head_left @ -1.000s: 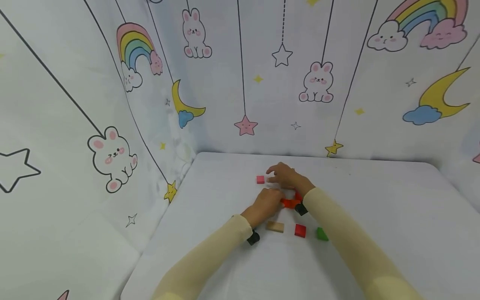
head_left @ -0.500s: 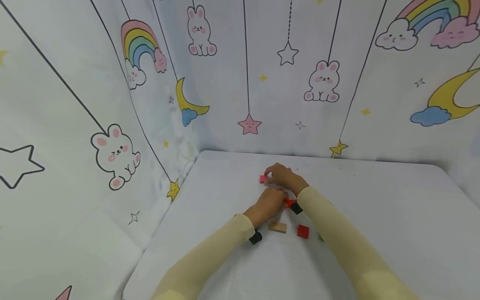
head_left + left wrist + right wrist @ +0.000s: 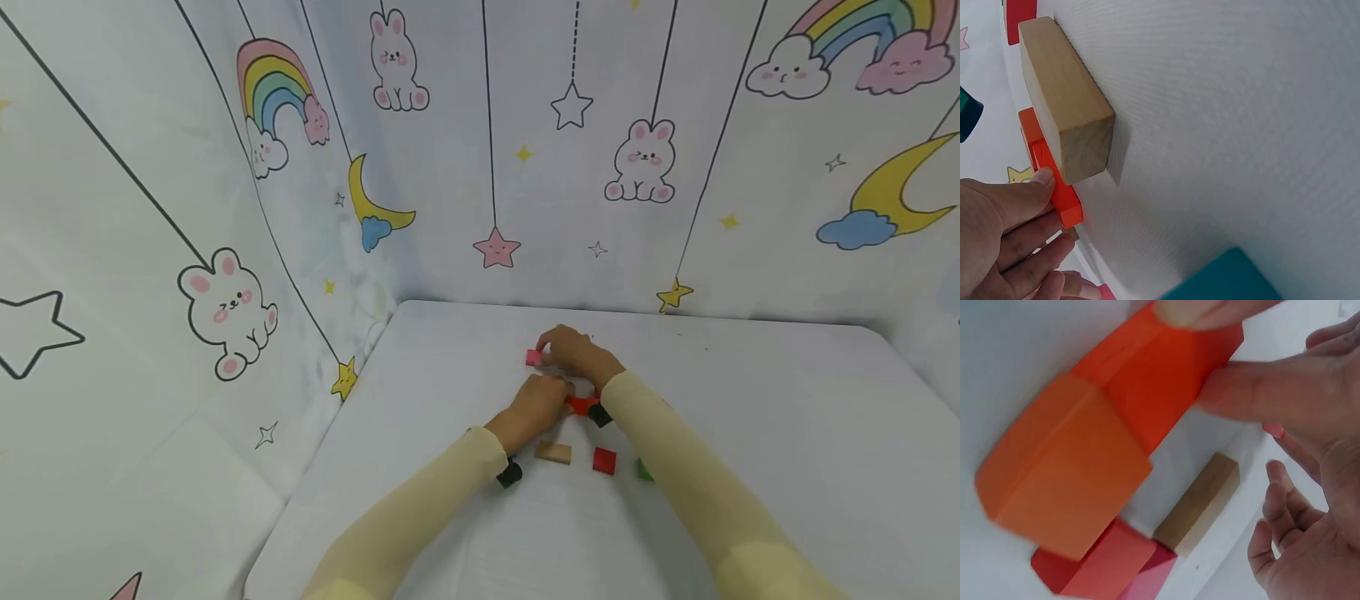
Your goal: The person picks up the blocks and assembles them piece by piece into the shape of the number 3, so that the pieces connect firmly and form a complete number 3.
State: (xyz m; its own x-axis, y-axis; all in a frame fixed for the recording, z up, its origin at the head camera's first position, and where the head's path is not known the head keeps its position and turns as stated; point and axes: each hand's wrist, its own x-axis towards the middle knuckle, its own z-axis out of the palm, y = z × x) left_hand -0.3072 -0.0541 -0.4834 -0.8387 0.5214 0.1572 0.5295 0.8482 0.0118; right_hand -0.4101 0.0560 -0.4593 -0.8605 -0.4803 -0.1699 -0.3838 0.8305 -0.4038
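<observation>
Block of pink (image 3: 532, 358): below frame centre, newly pinched by my right hand (image 3: 577, 352), likely movable.
Red-orange block (image 3: 1063, 197): my left hand (image 3: 536, 406) pinches.

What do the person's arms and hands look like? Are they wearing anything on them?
The left arm has a long, plain, pale-yellow cloth sleeve, and the right arm has a matching pale-yellow sleeve. A small black gadget shows by the left cuff. The left hand and right hand are bare, with no gloves.
</observation>
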